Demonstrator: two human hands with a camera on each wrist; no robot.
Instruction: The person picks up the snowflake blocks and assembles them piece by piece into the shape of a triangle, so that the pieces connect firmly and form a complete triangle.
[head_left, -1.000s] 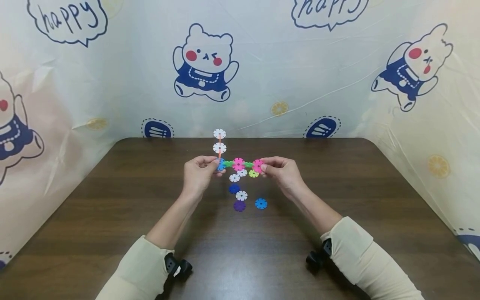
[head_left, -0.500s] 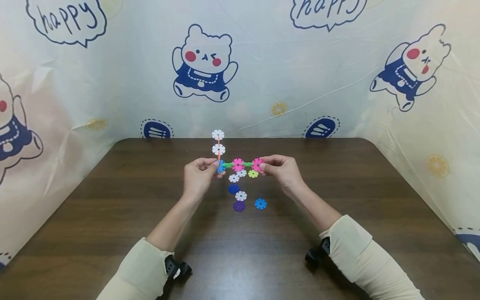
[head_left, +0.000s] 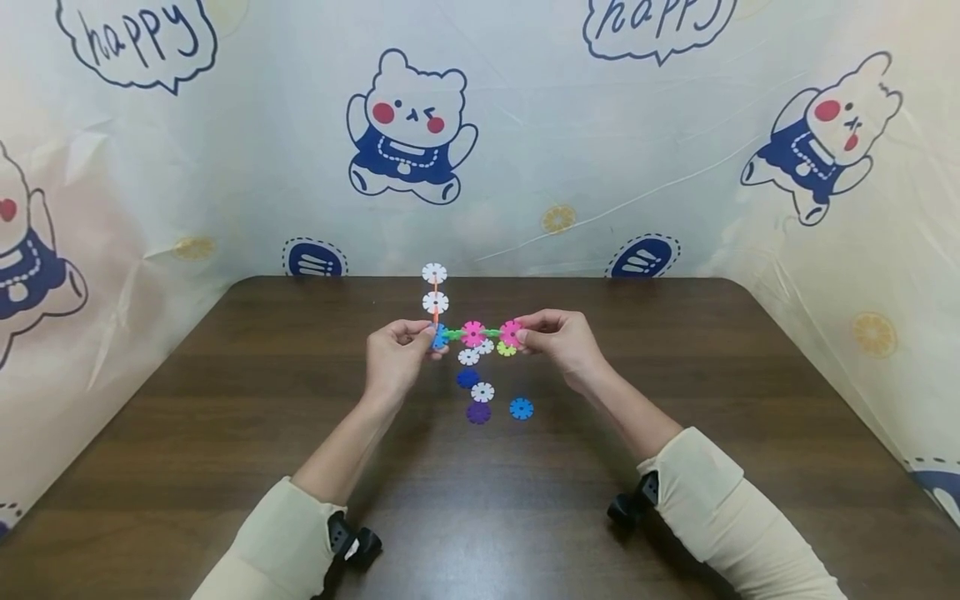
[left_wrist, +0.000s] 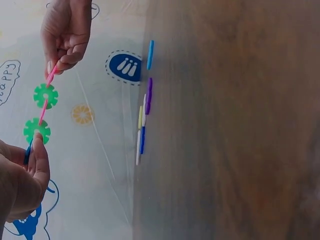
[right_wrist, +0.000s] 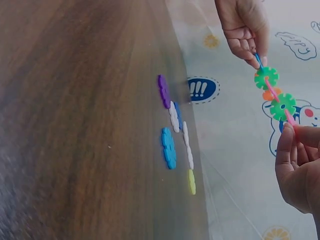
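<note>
My left hand pinches a blue notched disc between thumb and fingers. From that disc a chain of interlocking discs runs right: edge-on green discs alternate with a pink disc and an end pink disc. My right hand pinches this end pink disc. A second row rises from the blue disc, with orange edge-on pieces and a white disc below another white disc. Both hands hold the chain above the table. In the left wrist view a green disc shows its flat face.
On the brown table lie several loose discs: white, dark blue, purple, light blue and yellow-green. A printed cloth stands behind the table's far edge.
Both hands keep their grips. The joined discs have shifted slightly left and down in the head view. The loose discs stay where they lay.
</note>
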